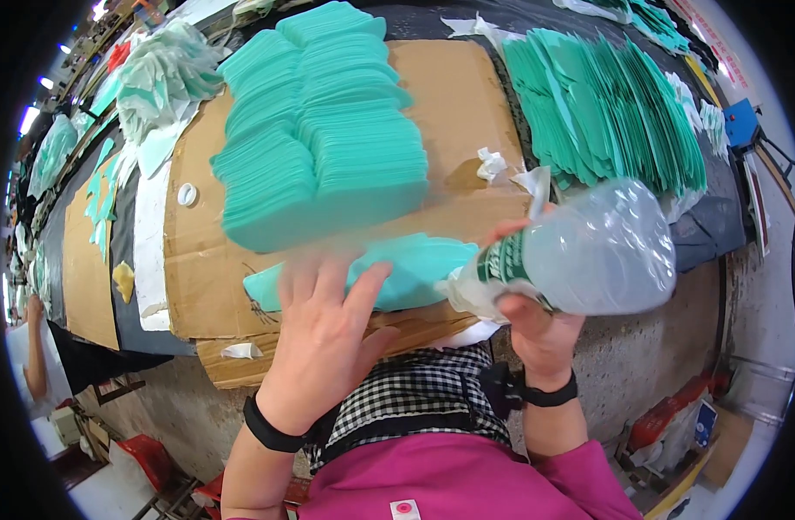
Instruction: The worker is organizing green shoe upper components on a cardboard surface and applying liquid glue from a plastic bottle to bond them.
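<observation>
My right hand (540,334) grips a clear plastic bottle (610,247) with a green label. The bottle lies tilted on its side, its base to the right, and something white covers its neck end. That end is at the right part of a flat spread of light teal sheet pieces (415,264) on the cardboard. My left hand (324,334) is over the left part of these pieces, fingers spread and slightly blurred. Whether its fingertips touch them I cannot tell. Just beyond stand thick stacks of teal pieces (363,156) in two columns.
A brown cardboard sheet (454,87) covers the work table. Darker green stacked pieces (601,108) lie at the far right. Crumpled white tissue (491,163) and a white ring (187,194) rest on the cardboard. A plastic bag (168,78) is at the far left. Another person's arm (35,351) shows at the left edge.
</observation>
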A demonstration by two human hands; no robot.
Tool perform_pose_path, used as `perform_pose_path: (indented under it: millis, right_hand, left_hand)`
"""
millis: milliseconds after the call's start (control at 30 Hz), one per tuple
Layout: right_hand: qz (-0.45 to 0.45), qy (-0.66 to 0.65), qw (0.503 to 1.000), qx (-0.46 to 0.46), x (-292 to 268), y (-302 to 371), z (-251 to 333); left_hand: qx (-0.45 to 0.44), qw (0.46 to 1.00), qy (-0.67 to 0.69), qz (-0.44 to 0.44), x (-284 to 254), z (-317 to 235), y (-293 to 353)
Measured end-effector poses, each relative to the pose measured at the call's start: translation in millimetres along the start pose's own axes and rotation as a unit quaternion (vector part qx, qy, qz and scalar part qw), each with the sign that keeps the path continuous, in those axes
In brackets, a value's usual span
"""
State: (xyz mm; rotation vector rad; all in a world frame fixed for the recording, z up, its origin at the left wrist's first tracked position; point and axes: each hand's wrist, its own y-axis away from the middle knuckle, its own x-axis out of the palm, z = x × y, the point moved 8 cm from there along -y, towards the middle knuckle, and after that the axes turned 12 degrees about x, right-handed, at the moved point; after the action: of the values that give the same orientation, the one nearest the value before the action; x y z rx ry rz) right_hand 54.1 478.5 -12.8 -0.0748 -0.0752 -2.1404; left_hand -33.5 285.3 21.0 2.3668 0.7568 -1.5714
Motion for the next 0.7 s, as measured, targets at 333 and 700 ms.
perform_pose_path:
  millis: [333,700]
  right_hand:
    - [-0.167,-0.165,0.968,-0.083,-95,-9,21]
    - [-0.15,-0.233,0.96,-0.033,-116,-1,-4]
  left_hand:
    - [0.046,0.999,-0.003,0.026,39,-21,-45]
    - [0.071,0.988,0.124,-0.063,-12,-17,-46]
